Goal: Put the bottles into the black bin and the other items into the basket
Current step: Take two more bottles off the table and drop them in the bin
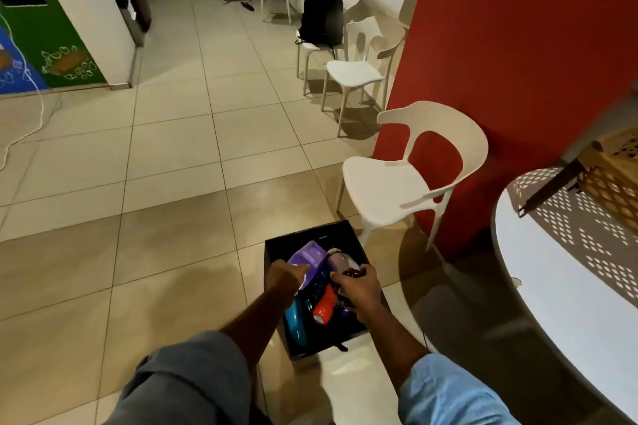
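Note:
A black bin (303, 238) stands on the tiled floor in front of me. Inside lie a teal bottle (297, 324) and an orange-red bottle (324, 307). My left hand (284, 278) is over the bin, closed on a purple bottle (309, 257). My right hand (357, 286) grips a clear bottle (340, 260) with dark red contents, also over the bin. A woven basket (614, 179) sits on the white table (552, 286) at the right edge, partly cut off.
A white chair (407, 176) stands just behind the bin against a red wall (518, 45). More white chairs and a black backpack (322, 17) line the wall farther back. A white cord (31, 107) trails on the floor at left.

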Action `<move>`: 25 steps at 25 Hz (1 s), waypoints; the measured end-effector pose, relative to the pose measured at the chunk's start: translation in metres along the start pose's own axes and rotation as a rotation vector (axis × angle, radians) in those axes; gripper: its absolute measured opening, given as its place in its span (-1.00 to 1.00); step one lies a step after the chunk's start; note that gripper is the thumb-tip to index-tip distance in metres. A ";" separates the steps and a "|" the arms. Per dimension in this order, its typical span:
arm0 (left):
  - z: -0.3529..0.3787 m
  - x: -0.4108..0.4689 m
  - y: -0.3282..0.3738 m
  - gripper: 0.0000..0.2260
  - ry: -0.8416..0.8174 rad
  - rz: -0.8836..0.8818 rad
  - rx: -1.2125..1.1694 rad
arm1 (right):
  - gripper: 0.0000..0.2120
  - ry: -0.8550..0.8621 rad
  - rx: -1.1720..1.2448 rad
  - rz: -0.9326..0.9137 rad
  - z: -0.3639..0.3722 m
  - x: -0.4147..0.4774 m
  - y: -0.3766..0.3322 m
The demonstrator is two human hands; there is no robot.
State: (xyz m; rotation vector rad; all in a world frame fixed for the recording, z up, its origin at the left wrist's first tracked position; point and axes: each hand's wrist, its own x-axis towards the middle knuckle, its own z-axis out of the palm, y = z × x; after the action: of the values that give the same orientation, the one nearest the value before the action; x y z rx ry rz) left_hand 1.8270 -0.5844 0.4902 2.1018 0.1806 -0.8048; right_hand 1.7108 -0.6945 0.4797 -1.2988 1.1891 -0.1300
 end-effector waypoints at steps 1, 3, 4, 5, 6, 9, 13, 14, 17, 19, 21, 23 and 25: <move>-0.002 0.011 0.008 -0.53 -0.021 0.019 0.087 | -0.22 -0.003 -0.019 0.005 0.005 0.009 -0.004; -0.003 0.037 0.018 -0.52 -0.100 0.057 0.225 | -0.22 0.026 -0.059 0.014 0.017 0.026 -0.010; -0.005 0.049 0.022 -0.53 -0.144 0.076 0.266 | -0.23 0.045 -0.086 0.022 0.024 0.032 -0.013; -0.007 0.060 0.027 -0.53 -0.183 0.103 0.306 | -0.22 0.057 -0.101 0.043 0.030 0.037 -0.016; -0.010 0.071 0.031 -0.53 -0.229 0.140 0.354 | -0.20 0.057 -0.089 0.067 0.036 0.041 -0.019; -0.015 0.102 0.042 -0.61 -0.440 0.341 0.602 | -0.07 0.023 -0.143 0.061 0.049 0.045 -0.022; -0.019 0.131 0.051 -0.73 -0.567 0.568 0.920 | -0.19 0.085 -0.541 0.085 0.065 0.045 -0.014; -0.019 0.133 0.049 -0.73 -0.605 0.598 0.984 | -0.31 0.087 -0.548 0.105 0.069 0.041 -0.012; -0.012 0.127 0.037 -0.73 -0.717 0.648 1.106 | -0.55 0.067 -0.575 0.161 0.073 0.021 0.001; -0.003 0.112 0.029 -0.73 -0.777 0.668 1.140 | -0.58 0.091 -0.578 0.188 0.071 0.003 0.012; 0.010 0.091 0.023 -0.71 -0.842 0.707 1.113 | -0.61 0.140 -0.582 0.191 0.066 -0.016 0.026; 0.024 0.066 0.018 -0.67 -0.882 0.783 1.081 | -0.61 0.229 -0.574 0.179 0.059 -0.035 0.039; 0.033 0.039 0.007 -0.62 -0.885 0.880 1.046 | -0.52 0.331 -0.546 0.168 0.054 -0.058 0.049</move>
State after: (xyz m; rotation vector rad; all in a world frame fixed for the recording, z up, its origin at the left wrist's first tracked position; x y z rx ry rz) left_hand 1.8445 -0.6200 0.4574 2.0591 -1.8230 -1.2732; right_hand 1.6979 -0.6036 0.4655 -1.6834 1.6878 0.1170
